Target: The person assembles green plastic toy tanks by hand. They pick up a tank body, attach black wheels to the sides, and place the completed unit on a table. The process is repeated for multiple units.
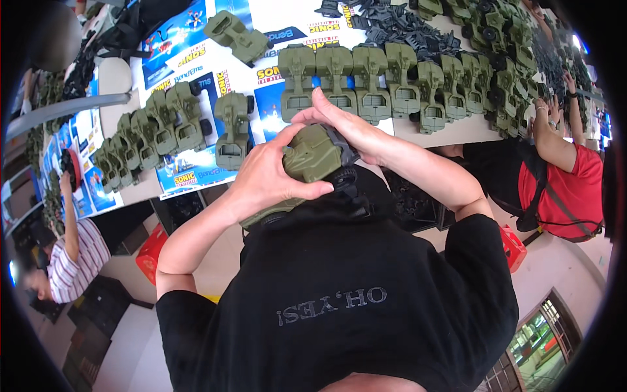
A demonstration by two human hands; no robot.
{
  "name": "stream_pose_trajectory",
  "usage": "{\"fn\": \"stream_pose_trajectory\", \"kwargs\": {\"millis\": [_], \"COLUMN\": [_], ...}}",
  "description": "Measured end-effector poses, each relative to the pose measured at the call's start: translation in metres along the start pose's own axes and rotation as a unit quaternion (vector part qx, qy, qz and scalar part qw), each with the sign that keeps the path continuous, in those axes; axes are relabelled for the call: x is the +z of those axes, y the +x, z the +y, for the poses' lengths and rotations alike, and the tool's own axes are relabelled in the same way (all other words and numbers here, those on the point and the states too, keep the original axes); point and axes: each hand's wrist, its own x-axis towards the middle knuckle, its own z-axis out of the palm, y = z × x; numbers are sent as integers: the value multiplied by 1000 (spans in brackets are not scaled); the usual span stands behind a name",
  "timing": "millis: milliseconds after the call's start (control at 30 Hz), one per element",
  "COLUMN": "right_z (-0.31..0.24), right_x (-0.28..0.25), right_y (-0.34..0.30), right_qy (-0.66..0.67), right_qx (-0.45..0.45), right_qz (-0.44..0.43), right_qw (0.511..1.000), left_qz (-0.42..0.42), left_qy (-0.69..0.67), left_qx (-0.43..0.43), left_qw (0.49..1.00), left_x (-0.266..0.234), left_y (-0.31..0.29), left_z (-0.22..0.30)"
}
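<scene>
Close to my chest, both hands grip an olive-green toy jeep [312, 155] with a black wheel and a black part along its right side. My left hand [264, 171] wraps its left side, thumb across the near end. My right hand [349, 124] lies against its far right side, fingers partly hidden behind it. Below the jeep, another green piece [277, 212] with a dark wheel shows near my lap, mostly covered. Just beyond my left hand a single green toy jeep [232, 127] stands at the table's edge.
A row of green toy jeeps [372, 85] stands ahead on the table; a shorter row [153, 127] is at left. Black parts [405, 32] lie heaped at the back. A person in red [568, 189] works at right, another in stripes [81, 258] at left. A red stool [151, 251] stands below.
</scene>
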Motion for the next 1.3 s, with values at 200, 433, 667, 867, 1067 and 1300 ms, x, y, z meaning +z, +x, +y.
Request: {"fn": "stream_pose_trajectory", "kwargs": {"millis": [200, 433, 667, 867, 1067, 1300], "right_z": [-12, -20, -18, -39, -4, 13], "right_x": [-18, 2, 2, -26, -1, -83], "right_y": [5, -1, -11, -42, -64, -64], "right_qy": [64, -45, -163, -190, -491, -469], "right_qx": [2, -159, -229, -449, -325, -292], "right_qz": [-16, 12, 58, 431, 413, 543], "right_qw": [998, 986, 958, 759, 695, 632], "left_qz": [-70, -108, -74, 57, 202, 139], "left_qy": [-246, -315, -308, -339, -442, -501], "left_qx": [-25, 36, 40, 27, 23, -12], "left_qw": [966, 942, 948, 939, 873, 854], "left_x": [-12, -13, -8, -8, 27, 76], "left_y": [27, 39, 41, 81, 150, 193], "left_z": [-21, -54, -51, -9, 22, 69]}}
